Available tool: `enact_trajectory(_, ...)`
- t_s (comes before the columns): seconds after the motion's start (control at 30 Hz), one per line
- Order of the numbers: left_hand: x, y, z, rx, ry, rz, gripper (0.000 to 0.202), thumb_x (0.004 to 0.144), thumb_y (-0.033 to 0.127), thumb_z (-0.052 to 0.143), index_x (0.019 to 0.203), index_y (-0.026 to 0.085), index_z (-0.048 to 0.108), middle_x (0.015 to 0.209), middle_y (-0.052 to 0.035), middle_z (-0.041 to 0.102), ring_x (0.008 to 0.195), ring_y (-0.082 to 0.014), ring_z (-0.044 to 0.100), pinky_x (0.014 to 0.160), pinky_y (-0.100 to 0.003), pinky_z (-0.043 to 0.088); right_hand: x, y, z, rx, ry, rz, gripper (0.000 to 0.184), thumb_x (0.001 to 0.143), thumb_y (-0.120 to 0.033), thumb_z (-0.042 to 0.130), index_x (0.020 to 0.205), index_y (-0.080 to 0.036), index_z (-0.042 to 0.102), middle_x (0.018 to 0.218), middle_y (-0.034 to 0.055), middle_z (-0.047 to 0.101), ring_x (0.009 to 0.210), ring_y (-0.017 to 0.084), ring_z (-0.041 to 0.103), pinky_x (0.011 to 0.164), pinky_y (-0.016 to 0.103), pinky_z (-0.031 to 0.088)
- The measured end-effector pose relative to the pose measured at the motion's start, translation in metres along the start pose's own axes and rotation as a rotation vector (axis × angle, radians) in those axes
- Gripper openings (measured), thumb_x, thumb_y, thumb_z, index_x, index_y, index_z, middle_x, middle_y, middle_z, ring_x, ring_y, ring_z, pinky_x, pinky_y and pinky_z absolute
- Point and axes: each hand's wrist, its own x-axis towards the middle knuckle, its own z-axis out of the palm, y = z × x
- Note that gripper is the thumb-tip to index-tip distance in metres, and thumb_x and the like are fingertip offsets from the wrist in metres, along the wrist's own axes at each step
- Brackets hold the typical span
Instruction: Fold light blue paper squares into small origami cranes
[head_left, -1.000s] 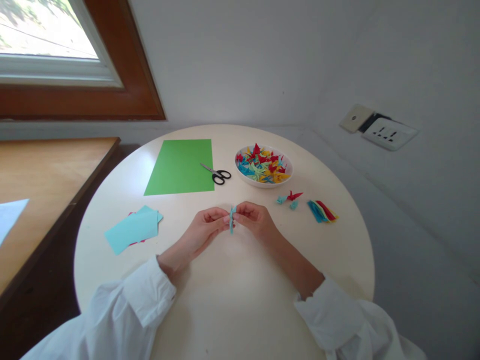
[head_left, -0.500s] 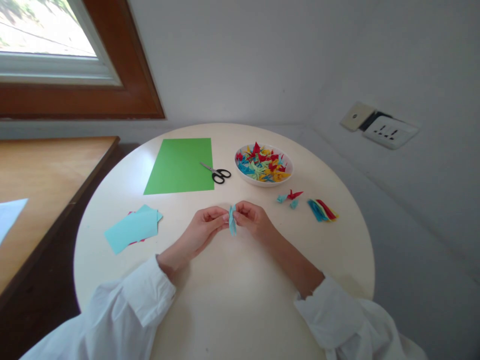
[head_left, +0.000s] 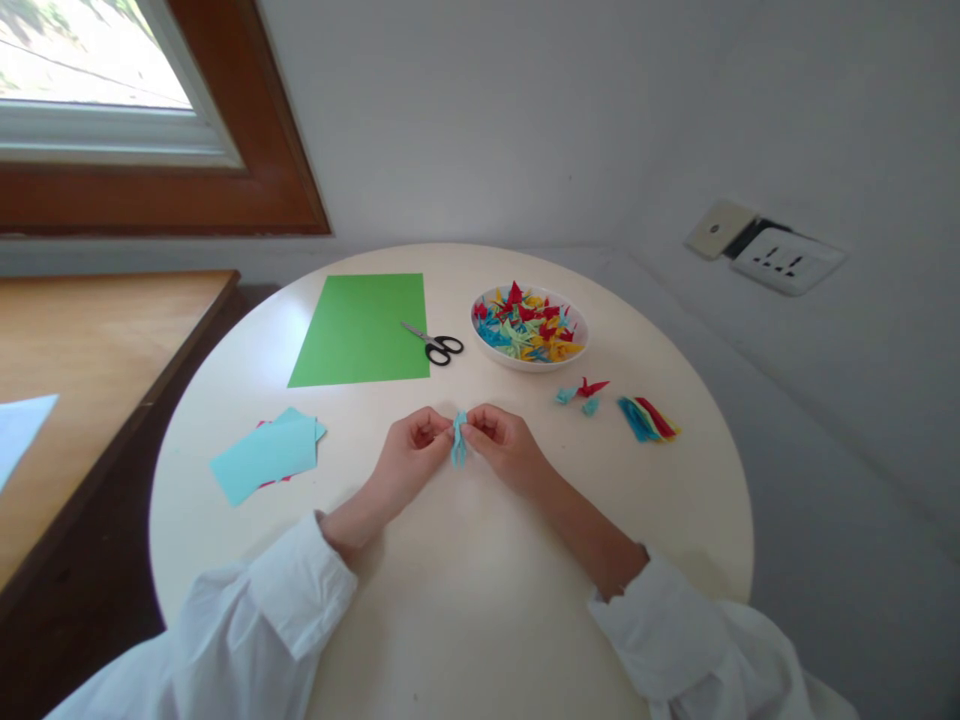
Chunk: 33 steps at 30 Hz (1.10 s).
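Note:
A small light-blue folded paper (head_left: 459,448) is held upright above the middle of the white round table (head_left: 480,600). My left hand (head_left: 416,445) pinches its left side between thumb and fingers. From the right, my right hand (head_left: 501,438) pinches it the same way, the two thumbs close together. To the right lie a red paper crane (head_left: 591,388) and small light-blue folded pieces (head_left: 590,407). Beyond them stands a white bowl (head_left: 517,364) filled with colourful paper cranes (head_left: 529,325).
Black-handled scissors (head_left: 437,347) rest partly on a green sheet (head_left: 360,330) at the back. Light-blue paper sheets (head_left: 270,458), with red beneath, lie at left. A fanned stack of folded coloured strips (head_left: 648,420) is at right. A wooden table (head_left: 112,340) stands beyond the left edge.
Both hands stay pinched on the folded light-blue paper. The paper has shifted slightly left and looks narrower at the middle. The left fingers have curled in more.

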Motion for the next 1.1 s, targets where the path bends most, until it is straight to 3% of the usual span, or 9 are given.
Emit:
enact_trajectory(0.57,0.0002,0.0039,0.0001,0.006,-0.002,0.037,0.015,0.069,0.027,0.061,0.065,0.015,0.054,0.059,0.0009,0.055,0.059,-0.0113,0.051,0.057,-0.023,0.039,0.0031,-0.0013,0.0006,0.176,0.032,0.082,0.018,0.058,-0.029,0.068,0.064,-0.017,0.056,0.055,-0.004,0.056,0.048,0.008,0.048,0.051,0.024,0.04)
enact_trajectory(0.8,0.001,-0.0009,0.0005,-0.144,0.001,-0.026,0.014,0.064,0.024,0.066,0.07,0.014,0.058,0.065,0.0011,0.057,0.06,-0.0099,0.051,0.059,-0.022,0.04,0.0008,0.0035,0.0053,0.203,0.144,-0.006,0.021,0.058,-0.026,0.068,0.065,-0.019,0.05,0.057,-0.0054,0.054,0.051,0.008,0.049,0.05,0.022,0.04)
enact_trajectory(1.1,-0.0007,0.0079,0.0034,-0.276,0.067,-0.115,0.012,0.056,0.018,0.067,0.063,0.014,0.058,0.059,0.0032,0.057,0.056,-0.0078,0.049,0.056,-0.02,0.038,-0.0024,0.0033,0.0078,0.142,0.143,-0.043,0.014,0.06,-0.026,0.067,0.066,-0.019,0.057,0.064,-0.0012,0.06,0.061,0.012,0.056,0.061,0.026,0.046)
